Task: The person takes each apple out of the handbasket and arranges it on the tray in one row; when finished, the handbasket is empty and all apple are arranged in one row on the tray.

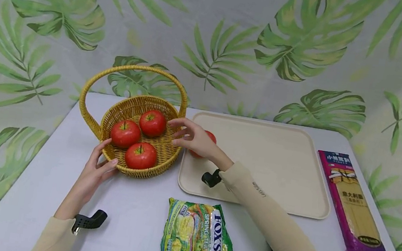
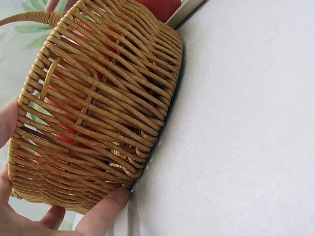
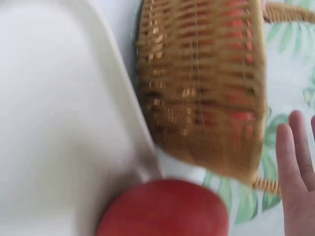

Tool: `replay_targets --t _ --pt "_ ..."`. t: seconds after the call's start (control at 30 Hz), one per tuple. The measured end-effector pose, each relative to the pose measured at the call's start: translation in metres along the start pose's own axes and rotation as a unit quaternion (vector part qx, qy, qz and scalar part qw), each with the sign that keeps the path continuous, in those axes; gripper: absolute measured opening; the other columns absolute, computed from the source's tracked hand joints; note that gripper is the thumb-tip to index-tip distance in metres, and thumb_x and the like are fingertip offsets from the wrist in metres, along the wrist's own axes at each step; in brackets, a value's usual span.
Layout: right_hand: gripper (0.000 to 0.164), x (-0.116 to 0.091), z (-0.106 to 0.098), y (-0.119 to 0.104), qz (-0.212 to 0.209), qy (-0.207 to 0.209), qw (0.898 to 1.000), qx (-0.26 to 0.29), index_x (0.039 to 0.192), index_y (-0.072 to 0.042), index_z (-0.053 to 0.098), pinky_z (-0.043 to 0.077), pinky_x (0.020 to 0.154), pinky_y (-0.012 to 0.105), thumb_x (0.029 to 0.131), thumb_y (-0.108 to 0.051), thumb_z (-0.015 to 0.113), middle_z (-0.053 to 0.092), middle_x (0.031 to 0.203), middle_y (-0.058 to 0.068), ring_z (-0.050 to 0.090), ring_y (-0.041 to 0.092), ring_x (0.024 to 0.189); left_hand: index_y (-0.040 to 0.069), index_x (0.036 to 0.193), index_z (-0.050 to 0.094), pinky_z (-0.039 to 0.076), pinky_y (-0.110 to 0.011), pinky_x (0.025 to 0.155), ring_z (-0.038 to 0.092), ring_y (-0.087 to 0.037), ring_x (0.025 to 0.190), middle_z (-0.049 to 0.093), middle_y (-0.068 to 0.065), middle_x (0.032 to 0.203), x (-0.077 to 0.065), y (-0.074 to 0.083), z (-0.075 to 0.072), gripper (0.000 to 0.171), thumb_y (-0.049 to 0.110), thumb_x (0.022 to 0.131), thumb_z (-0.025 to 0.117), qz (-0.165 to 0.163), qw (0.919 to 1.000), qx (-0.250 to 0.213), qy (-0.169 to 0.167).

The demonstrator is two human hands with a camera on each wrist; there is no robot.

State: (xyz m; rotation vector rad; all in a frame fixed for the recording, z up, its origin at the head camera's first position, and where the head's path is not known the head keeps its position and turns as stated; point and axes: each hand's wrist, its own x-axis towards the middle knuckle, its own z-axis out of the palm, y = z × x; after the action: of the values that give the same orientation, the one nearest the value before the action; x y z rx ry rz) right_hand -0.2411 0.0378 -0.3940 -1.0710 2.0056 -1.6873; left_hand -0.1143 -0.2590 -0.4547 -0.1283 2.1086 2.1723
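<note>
A beige sleeve (image 1: pixel 270 209), black toward the frame's bottom edge, is filling the lower right of the head view, nearest the camera. At centre left, a wicker basket (image 1: pixel 125 110) is sitting on the white table (image 1: pixel 144 221), with three tomatoes (image 1: pixel 141 155) lying inside it. The left hand (image 1: pixel 96 167) is gripping the basket's lower left side, fingers and thumb spreading around its wall. The right hand (image 1: pixel 195 137) is hovering by the basket's right edge, its fingers apart and holding nothing. A fourth tomato (image 1: pixel 212 136), partly hidden by that hand, is resting near the left edge of a cream tray (image 1: pixel 258 160) right of centre. A green sweets bag (image 1: pixel 198 233) is lying at bottom centre; a noodle packet (image 1: pixel 354 205) is lying at far right. A leafy cloth (image 1: pixel 235 0) is hanging across the top.
</note>
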Motion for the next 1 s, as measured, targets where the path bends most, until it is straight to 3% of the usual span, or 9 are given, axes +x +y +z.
replay_targets --t 0.2,0.33,0.47,0.7,1.0 --pt "0.053 0.014 0.022 0.0 0.029 -0.074 0.997 -0.022 0.137 -0.002 0.045 0.046 0.094 0.034 0.089 -0.009 0.067 0.048 0.134 0.015 0.052 0.037 0.114 0.028 0.153 0.014 0.036 -0.044 0.101 0.015 -0.042 0.138 -0.007 -0.007 0.155 0.0 0.0 0.0 0.067 0.012 0.099 0.051 0.001 1.0 -0.001 0.0" --pt "0.055 0.025 0.033 0.001 0.025 -0.116 0.992 -0.043 0.138 -0.005 0.047 0.043 0.1 0.039 0.088 -0.01 0.068 0.048 0.135 0.012 0.048 0.027 0.12 0.029 0.153 0.013 0.034 -0.047 0.102 0.014 -0.042 0.138 -0.008 -0.007 0.155 0.0 0.001 0.001 0.067 0.013 0.099 0.051 -0.003 1.0 0.001 0.001" --pt "0.053 0.036 0.041 0.003 0.021 -0.158 0.984 -0.079 0.137 -0.006 0.05 0.037 0.105 0.041 0.088 -0.011 0.068 0.045 0.138 0.008 0.038 0.025 0.128 0.03 0.153 0.013 0.032 -0.049 0.103 0.013 -0.043 0.139 -0.009 -0.008 0.155 0.0 0.001 0.001 0.067 0.014 0.1 0.051 -0.003 1.0 0.005 0.002" --pt "0.052 0.048 0.051 0.002 0.086 -0.218 0.964 -0.122 0.136 -0.015 0.054 0.035 0.104 0.037 0.085 -0.018 0.068 0.036 0.143 0.002 0.027 0.016 0.13 0.028 0.153 0.013 0.035 -0.046 0.101 0.015 -0.042 0.138 -0.007 -0.008 0.155 0.0 0.001 0.001 0.067 0.014 0.1 0.051 -0.001 1.0 0.009 0.002" --pt "0.055 0.053 0.059 0.008 0.123 -0.247 0.948 -0.159 0.137 -0.019 0.051 0.035 0.101 0.037 0.084 -0.015 0.067 0.036 0.141 0.004 0.026 0.018 0.127 0.029 0.153 0.013 0.033 -0.045 0.103 0.017 -0.04 0.138 -0.01 -0.008 0.155 -0.001 0.002 0.002 0.067 0.013 0.1 0.051 -0.005 1.0 0.004 0.002"
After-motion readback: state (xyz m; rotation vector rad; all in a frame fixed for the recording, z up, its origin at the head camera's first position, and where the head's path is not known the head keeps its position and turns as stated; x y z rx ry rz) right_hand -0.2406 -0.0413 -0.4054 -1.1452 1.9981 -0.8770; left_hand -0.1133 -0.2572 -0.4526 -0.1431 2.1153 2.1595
